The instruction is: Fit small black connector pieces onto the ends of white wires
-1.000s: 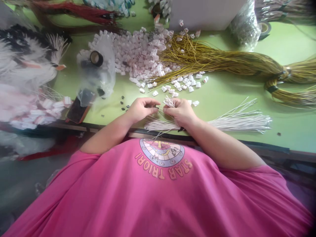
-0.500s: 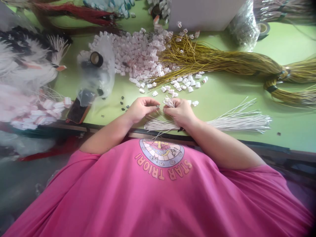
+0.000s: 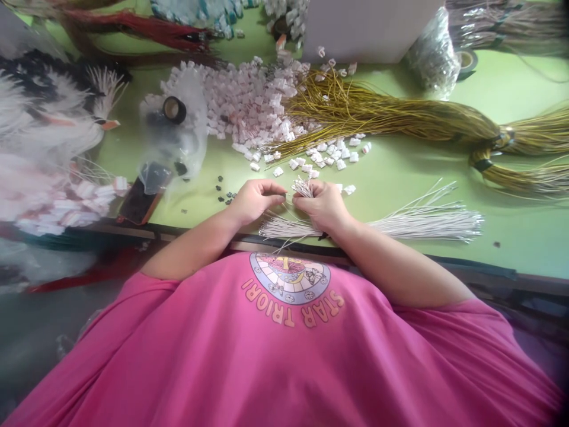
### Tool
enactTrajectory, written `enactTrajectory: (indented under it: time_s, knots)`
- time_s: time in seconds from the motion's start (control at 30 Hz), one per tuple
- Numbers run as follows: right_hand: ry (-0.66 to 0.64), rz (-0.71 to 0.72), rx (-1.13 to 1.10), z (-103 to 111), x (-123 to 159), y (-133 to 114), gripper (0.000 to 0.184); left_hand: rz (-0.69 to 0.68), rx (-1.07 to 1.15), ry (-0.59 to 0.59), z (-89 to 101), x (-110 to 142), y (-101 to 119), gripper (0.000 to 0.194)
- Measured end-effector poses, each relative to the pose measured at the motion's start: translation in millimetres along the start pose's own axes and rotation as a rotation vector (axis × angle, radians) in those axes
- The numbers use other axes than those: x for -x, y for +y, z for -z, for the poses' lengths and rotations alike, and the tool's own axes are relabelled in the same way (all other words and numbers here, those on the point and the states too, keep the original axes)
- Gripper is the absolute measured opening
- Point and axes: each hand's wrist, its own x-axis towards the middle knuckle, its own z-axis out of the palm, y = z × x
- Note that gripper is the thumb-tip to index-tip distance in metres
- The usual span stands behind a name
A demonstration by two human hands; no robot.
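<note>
My right hand (image 3: 326, 206) is closed around a small bunch of white wires (image 3: 302, 188), whose tips stick out past the thumb toward the left. Facing it, my left hand (image 3: 256, 200) pinches thumb and forefinger together; whatever sits between those fingertips is too small to name. A thin wire runs close to both sets of fingers. Under my right hand and wrist lies a larger bundle of white wires (image 3: 427, 220) with shiny tips, spread along the table's front edge. Several tiny black pieces (image 3: 220, 188) lie just left of my left hand.
Beyond my hands is a heap of white connector housings (image 3: 249, 101), beside a long yellow wire bundle (image 3: 400, 115). A tape roll (image 3: 174, 110) rests on a clear plastic bag (image 3: 195, 127). At the back stand a pale box (image 3: 355, 29) and bubble wrap (image 3: 433, 59).
The view has shifted slightly. Both hands keep nearly the same pose; a small greyish piece visible earlier at my left fingertips now barely shows.
</note>
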Motion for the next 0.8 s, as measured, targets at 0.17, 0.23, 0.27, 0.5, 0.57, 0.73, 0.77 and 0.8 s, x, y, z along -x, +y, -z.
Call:
enactTrajectory:
  time_s: [0.17,0.23,0.27,0.5,0.57,0.73,0.77,0.8]
  knots:
    - [-0.012,0.044,0.047,0.7,-0.7,2.3,0.006,-0.023,-0.041,0.033,0.0,-0.3,1.0,0.02]
    - [-0.008,0.04,0.05,0.8,-1.3,2.9,0.006,-0.031,-0.039,0.023,0.5,-0.7,0.4,0.02]
    - [-0.006,0.038,0.049,0.8,-1.6,3.1,0.006,-0.031,-0.036,0.014,0.6,-0.7,0.2,0.02]
    - [-0.001,0.065,0.074,1.0,-1.3,2.8,0.005,-0.025,-0.086,0.022,0.2,0.5,2.9,0.018]
    - [0.006,0.072,0.093,1.0,-0.9,2.5,0.006,-0.024,-0.107,0.025,0.0,0.6,3.0,0.018]
    - [-0.021,0.074,0.106,0.1,-0.9,3.2,0.006,-0.07,-0.133,0.004,-3.1,-1.6,-3.7,0.021]
    - [-0.031,0.064,0.092,-0.3,-1.0,3.5,0.006,-0.075,-0.135,0.002,-4.0,-2.1,-4.8,0.021]
    - [-0.038,0.053,0.078,-0.5,-1.1,3.6,0.007,-0.079,-0.135,0.001,-4.8,-2.4,-5.3,0.021]
